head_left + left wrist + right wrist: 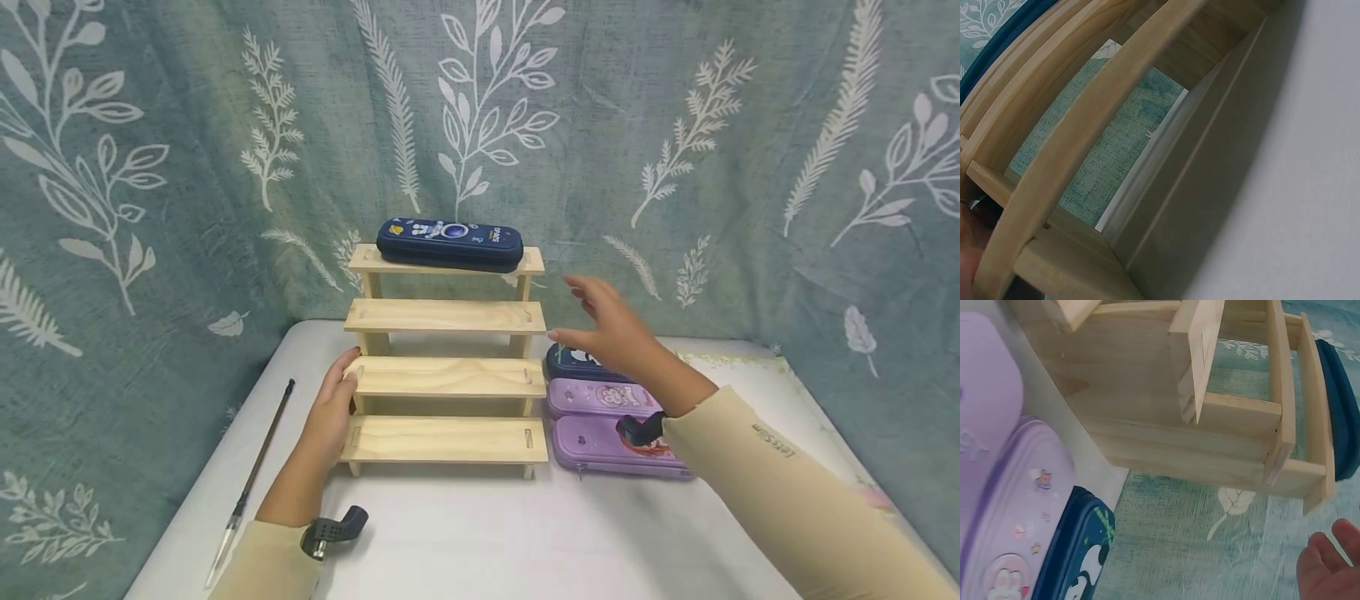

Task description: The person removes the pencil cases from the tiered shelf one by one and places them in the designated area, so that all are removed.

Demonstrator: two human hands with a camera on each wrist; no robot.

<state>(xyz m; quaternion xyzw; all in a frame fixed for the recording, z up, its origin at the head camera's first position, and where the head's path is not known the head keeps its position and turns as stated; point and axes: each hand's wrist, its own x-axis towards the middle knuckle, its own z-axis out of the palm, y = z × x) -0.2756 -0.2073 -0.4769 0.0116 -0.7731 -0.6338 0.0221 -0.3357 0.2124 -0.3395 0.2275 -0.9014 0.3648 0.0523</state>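
A pale wooden stepped shelf (446, 377) with several tiers stands upright on the table. At its left side my left hand (327, 417) holds the edge of a lower tier, thumb near the top and other fingers partly hidden. On the highest tier lies a navy pencil case (450, 243) printed with a space picture. My right hand (611, 329) is in the air right of the shelf, fingers spread apart from the thumb and holding nothing. Below it lie another navy pencil case (1088, 550) with a panda print, a lilac one with a rabbit (600, 398) and a purple one (592, 442).
A slim dark stick with a clear end (258, 450) lies along the left of the white table (465, 533). Green leaf-patterned cloth (600, 167) hangs behind and on both sides. The pencil cases sit close against the shelf's right side.
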